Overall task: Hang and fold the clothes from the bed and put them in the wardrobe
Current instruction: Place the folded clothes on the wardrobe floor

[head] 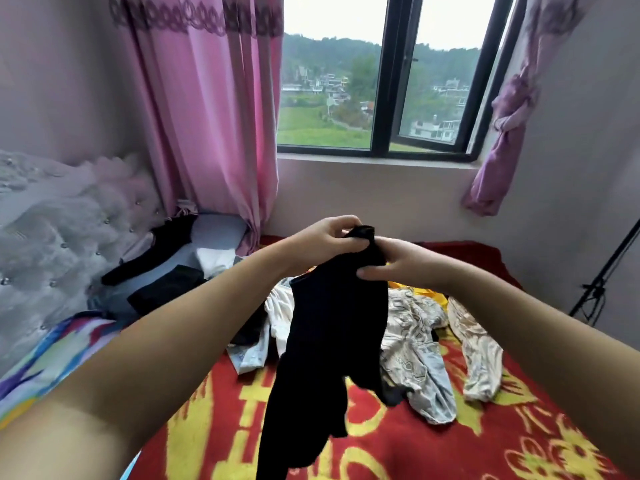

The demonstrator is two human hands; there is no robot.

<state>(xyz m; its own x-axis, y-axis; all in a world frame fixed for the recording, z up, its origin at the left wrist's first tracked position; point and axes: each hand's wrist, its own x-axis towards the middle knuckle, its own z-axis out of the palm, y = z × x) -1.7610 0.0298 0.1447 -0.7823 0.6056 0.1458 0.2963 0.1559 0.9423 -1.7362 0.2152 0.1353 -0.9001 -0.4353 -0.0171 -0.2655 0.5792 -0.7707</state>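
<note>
Head view shows two bare arms reaching out to the middle of the frame, where both hands meet close together at the top of a black garment (pixel 332 323). Left hand (pixel 325 240) has its fingers curled around the top edge of the cloth, and right hand (pixel 391 263) pinches it just beside, thumb on the front. The black piece hangs down long and loose from there, almost to the bottom of the frame, in front of the red and yellow bed cover (pixel 450 441). More clothes wait on the bed: a pale patterned heap (pixel 415 341) to the right of center, and dark pieces (pixel 162 292) by the pillow (pixel 221 230) at middle left. No wardrobe or hanger can be seen. It looks like the step of picking one piece up and finding its top before folding or hanging. Next, the hands would likely need to move apart along the top edge so the cloth opens flat, because it is still bunched and twisted.
</note>
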